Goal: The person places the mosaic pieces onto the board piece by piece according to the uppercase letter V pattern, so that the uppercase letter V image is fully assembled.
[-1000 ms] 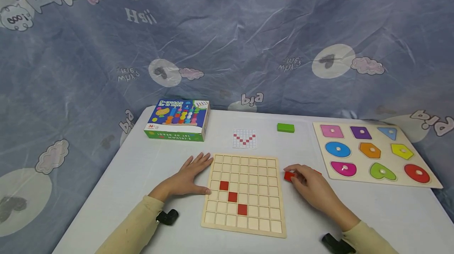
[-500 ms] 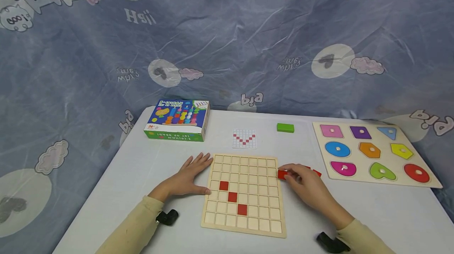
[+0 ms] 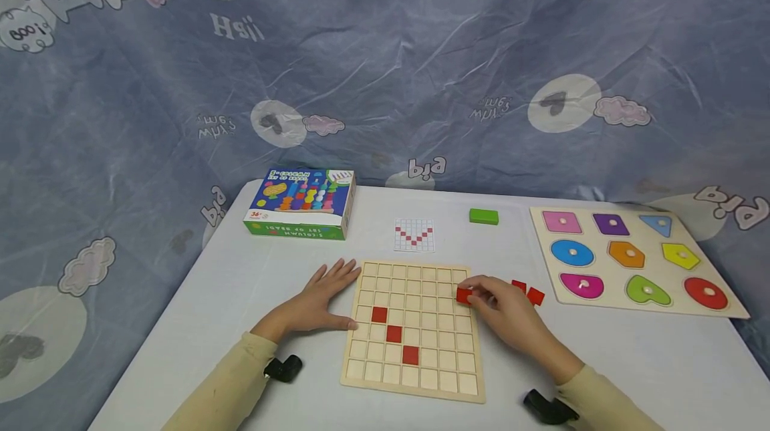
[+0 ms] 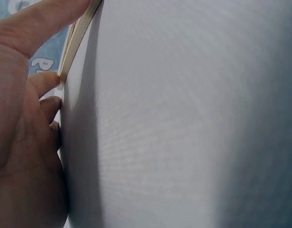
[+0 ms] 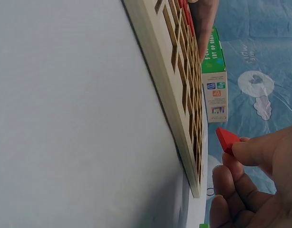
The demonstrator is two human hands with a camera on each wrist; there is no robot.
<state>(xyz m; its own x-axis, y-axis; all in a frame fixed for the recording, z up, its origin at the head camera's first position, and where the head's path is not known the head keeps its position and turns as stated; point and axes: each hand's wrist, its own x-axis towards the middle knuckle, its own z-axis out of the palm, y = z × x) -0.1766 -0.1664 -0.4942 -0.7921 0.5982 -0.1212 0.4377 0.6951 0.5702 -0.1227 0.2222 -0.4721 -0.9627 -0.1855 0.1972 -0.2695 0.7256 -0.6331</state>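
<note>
A wooden grid board [image 3: 436, 396] lies on the white table, with red square tiles [image 3: 394, 334] set in three of its cells along a diagonal. My left hand [image 3: 313, 304] rests at the board's left edge, fingers spread, thumb and fingertips touching the frame. Between thumb and finger, my right hand [image 3: 511, 311] pinches another red tile [image 5: 227, 140], held over the board's right edge near the upper rows. The right wrist view shows that tile tilted above the grid. To the right of the hand, loose red tiles [image 3: 535, 296] lie on the table.
Behind the board lies a small pattern card [image 3: 414, 235] with red squares in a V. A bead-set box [image 3: 299, 204] stands back left, a green block [image 3: 484, 216] back right. At right lies a shape puzzle board [image 3: 652, 311]. A patterned cloth [image 3: 385, 83] hangs behind.
My right hand has moved left with the red tile, from beside the board to over its right edge, uncovering the loose red tiles. The left hand has stayed in place.
</note>
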